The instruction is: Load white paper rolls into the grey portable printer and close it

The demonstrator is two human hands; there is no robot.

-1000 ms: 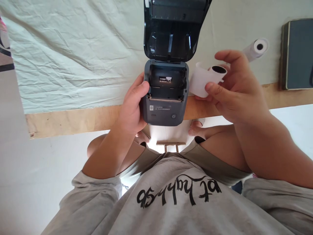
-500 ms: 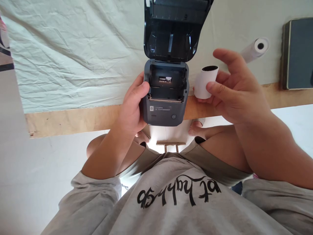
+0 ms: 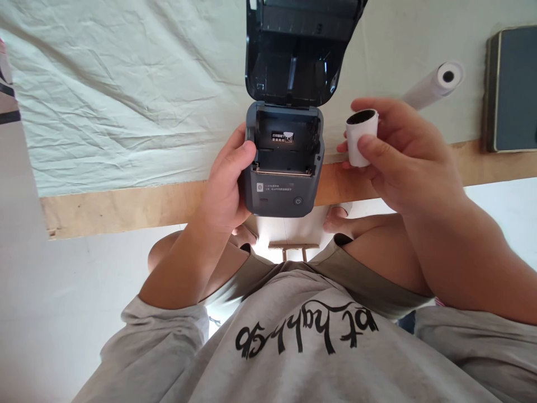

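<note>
A dark grey label printer [image 3: 282, 190] is held at the table's front edge, its black lid [image 3: 293, 67] swung up and back. My left hand [image 3: 229, 184] is closed round the printer's left side, thumb on the rim. The paper bay [image 3: 279, 151] inside holds no roll; a small printed sticker shows on its back wall. To the right of the printer, my right hand [image 3: 403, 151] grips a short white roll of label paper [image 3: 359, 140] between thumb and fingers. The roll stands nearly upright with its dark open core facing up, apart from the printer.
Behind my right hand a longer white roll [image 3: 432, 84] lies on the pale, creased cloth [image 3: 146, 95]. A dark flat box-like object with a light rim [image 3: 512, 89] sits at the far right. The table's bare wooden edge [image 3: 126, 207] runs along the front.
My right hand's fingers have closed in around the short roll, which has turned slightly and sits a little farther right. The printer and my left hand have hardly moved.
</note>
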